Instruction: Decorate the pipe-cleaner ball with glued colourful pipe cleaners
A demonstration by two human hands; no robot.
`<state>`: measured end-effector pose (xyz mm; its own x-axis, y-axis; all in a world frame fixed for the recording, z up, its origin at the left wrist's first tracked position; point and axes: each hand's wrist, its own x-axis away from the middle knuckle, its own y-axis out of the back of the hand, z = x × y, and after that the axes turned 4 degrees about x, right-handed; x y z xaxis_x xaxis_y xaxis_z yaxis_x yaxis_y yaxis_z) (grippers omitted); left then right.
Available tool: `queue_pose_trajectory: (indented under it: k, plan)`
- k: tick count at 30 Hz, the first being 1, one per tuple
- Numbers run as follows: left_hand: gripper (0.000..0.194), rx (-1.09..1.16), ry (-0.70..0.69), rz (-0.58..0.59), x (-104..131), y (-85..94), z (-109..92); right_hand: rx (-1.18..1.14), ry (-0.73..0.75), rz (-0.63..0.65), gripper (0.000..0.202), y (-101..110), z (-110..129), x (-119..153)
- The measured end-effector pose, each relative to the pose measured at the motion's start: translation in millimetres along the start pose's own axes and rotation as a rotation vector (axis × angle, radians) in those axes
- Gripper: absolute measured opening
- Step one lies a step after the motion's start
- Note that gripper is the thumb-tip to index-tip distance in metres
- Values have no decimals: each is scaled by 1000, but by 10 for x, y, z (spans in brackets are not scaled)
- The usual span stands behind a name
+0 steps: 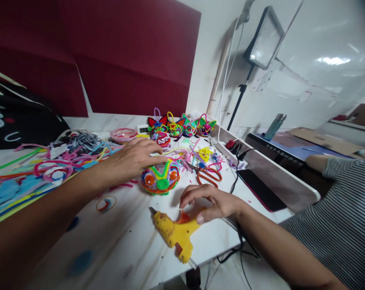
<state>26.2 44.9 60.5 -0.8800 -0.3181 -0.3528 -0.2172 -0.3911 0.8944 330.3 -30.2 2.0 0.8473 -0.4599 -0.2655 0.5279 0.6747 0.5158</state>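
Note:
My left hand (pixel 134 156) reaches over a colourful animal-face ornament (pixel 160 177) made of fuzzy pipe cleaners, its fingers stretched out along the top edge. Whether the fingertips touch it I cannot tell. The face has orange eyes and a green nose and rests on the white table. A yellow hot glue gun (pixel 173 231) lies on its side in front, nozzle to the left. Above its handle end hovers my right hand (pixel 211 203), fingers curved and apart from the thumb, not closed round the handle. Orange-handled scissors (pixel 208 175) lie open beyond the right hand.
Several finished animal-face ornaments (pixel 175 128) stand along the wall. Loose pipe cleaners (pixel 58 169) cover the left side. A dark phone (pixel 261 190) lies near the right edge by black cables (pixel 238 237). A person in a striped top (pixel 336 213) sits at the right.

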Motion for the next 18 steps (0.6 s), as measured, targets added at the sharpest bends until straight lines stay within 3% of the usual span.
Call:
queue_pose_trajectory:
  k: [6, 13, 18]
  plan:
    - [49, 17, 11, -15, 6, 2, -22, -79, 19, -230, 39, 40, -5, 55]
    - [50, -28, -31, -62, -11, 2, -44, -79, 7, -344, 35, 29, -55, 60]
    - [60, -42, -18, -35, -12, 7, -44, -135, -32, -472, 39, 8, -111, 32]
